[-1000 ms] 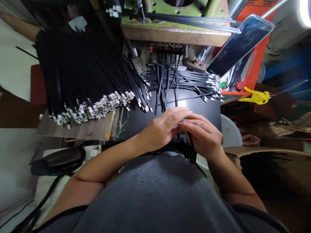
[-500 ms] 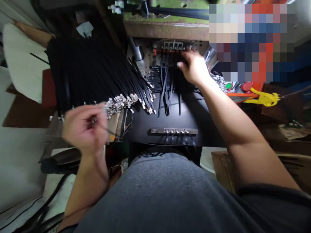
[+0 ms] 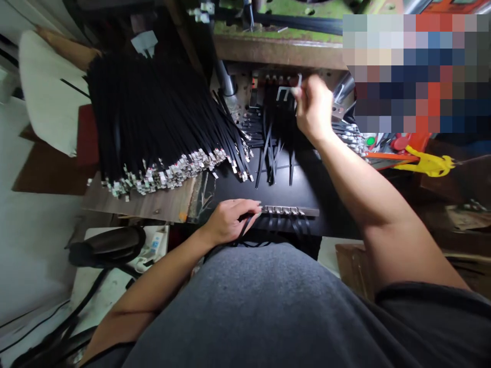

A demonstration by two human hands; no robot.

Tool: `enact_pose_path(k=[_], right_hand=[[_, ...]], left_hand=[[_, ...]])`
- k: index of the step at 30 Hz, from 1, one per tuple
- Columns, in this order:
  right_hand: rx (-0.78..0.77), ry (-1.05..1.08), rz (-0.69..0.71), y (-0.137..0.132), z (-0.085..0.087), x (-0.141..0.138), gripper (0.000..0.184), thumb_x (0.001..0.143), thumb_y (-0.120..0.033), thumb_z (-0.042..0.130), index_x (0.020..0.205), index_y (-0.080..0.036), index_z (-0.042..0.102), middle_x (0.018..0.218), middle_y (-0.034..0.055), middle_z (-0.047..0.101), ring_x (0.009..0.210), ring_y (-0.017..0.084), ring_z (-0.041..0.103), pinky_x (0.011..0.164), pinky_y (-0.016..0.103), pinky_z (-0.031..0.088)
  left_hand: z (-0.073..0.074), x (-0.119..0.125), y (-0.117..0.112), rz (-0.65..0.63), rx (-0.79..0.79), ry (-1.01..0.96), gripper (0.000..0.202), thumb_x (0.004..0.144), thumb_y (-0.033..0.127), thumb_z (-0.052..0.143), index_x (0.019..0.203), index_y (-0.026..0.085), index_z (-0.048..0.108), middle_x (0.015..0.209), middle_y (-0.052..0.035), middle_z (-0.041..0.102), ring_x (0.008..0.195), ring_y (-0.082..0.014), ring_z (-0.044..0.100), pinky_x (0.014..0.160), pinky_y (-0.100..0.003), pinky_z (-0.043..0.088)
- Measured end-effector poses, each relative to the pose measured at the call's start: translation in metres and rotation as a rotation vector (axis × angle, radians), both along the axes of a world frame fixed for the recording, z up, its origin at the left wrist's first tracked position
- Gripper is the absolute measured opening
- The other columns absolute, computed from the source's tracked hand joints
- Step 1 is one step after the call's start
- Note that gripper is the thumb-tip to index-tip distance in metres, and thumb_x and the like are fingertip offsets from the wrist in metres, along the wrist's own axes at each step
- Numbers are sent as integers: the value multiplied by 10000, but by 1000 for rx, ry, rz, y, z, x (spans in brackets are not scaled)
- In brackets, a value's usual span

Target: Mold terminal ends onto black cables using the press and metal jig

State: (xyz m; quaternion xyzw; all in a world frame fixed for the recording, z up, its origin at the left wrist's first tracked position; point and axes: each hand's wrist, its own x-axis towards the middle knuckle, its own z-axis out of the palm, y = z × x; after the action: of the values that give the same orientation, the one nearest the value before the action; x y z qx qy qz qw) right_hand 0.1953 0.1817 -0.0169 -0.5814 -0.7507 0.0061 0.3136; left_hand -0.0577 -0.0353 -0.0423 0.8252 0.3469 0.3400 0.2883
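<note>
Pinching a small metal fitting (image 3: 286,93) in my nearly shut right hand (image 3: 314,110), my loosely curled left hand (image 3: 232,222) touching the metal bar (image 3: 289,210); its black flat strips (image 3: 284,223) feel light, springy, best held by the bar

Left hand (image 3: 233,221) lies palm down at 7 o'clock, fingers extended toward 3 o'clock. Right hand (image 3: 314,108) is raised at 2 o'clock, fingertips pinched; right forearm (image 3: 356,181) angled upward.
</note>
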Motion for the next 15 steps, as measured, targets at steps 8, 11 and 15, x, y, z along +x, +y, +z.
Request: enact_pose_path(k=[8,11,15], right_hand=[[-234,-462,31,-197,60,115,404,938,-538,465,1192,-284,649,876,99,709,779,275,670,696,458,540],[-252,-445,135,-197,44,129,400,877,-571,544,1145,-304,675,915,102,727,772,297,678,614,440,523],[-226,-289,211,-120,29,100,301,896,-355,594,1106,-161,690,1038,157,713,970,311,667,854,472,529]], left_hand=[[13,8,6,-29,71,200,124,860,136,593,975,180,601,871,-8,735,764,-137,712,728,-258,582],[20,16,6,-66,153,333,148,842,89,524,921,171,618,829,-26,724,778,-180,712,729,-311,587],[31,11,18,-244,107,408,274,915,123,491,1152,167,620,1030,-51,741,914,-175,719,827,-312,600]])
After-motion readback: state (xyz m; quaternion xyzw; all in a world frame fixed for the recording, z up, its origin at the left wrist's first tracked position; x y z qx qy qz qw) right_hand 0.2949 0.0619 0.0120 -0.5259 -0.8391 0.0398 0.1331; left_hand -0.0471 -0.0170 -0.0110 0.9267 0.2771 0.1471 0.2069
